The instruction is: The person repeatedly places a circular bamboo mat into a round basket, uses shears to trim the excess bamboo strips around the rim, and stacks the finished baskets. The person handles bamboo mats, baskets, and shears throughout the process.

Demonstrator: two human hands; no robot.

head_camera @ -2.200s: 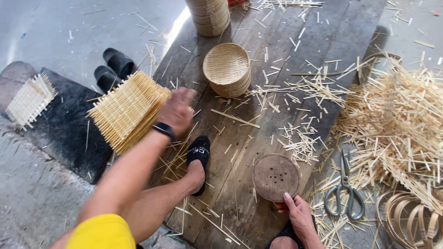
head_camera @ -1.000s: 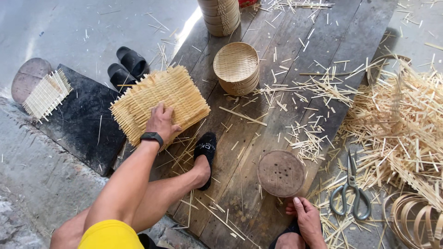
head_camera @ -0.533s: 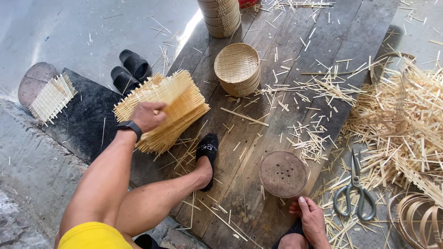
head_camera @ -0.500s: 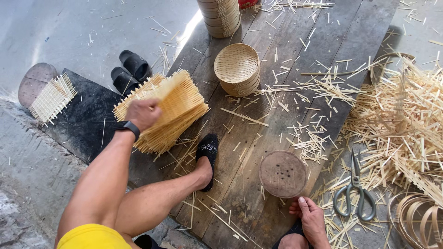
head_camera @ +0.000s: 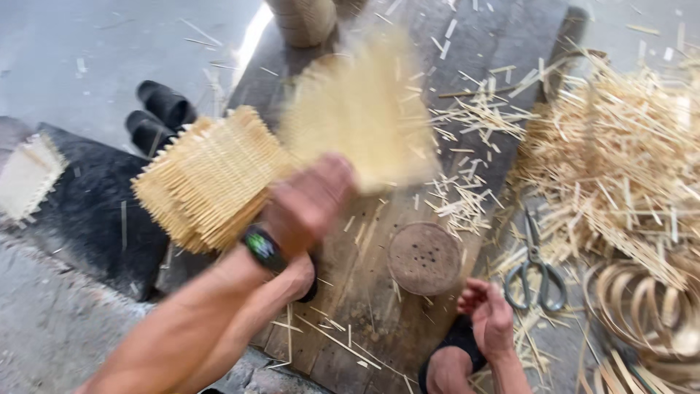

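A stack of woven mats [head_camera: 208,179] lies at the left edge of the plank floor [head_camera: 379,292], with a pair of slippers [head_camera: 157,117] behind it and another mat [head_camera: 25,175] further left. The left hand [head_camera: 310,201] is just right of the stack with one blurred mat [head_camera: 364,109] above it; a round block [head_camera: 424,257] sits to its right, and the right hand [head_camera: 488,317] rests just before that block. Scissors [head_camera: 536,270] lie right of the block, a stick pile [head_camera: 620,160] behind them and coiled strips [head_camera: 645,306] to their right.

Bare planks [head_camera: 364,292] between round disc [head_camera: 424,257] and woven stack [head_camera: 208,179], littered only with thin splinters. Blocked rightward by scissors [head_camera: 536,270], coiled strips [head_camera: 645,303] and heaped sticks [head_camera: 620,160]. Crowded leftward by black sandals [head_camera: 157,117]. Open grey floor [head_camera: 87,51] beyond.
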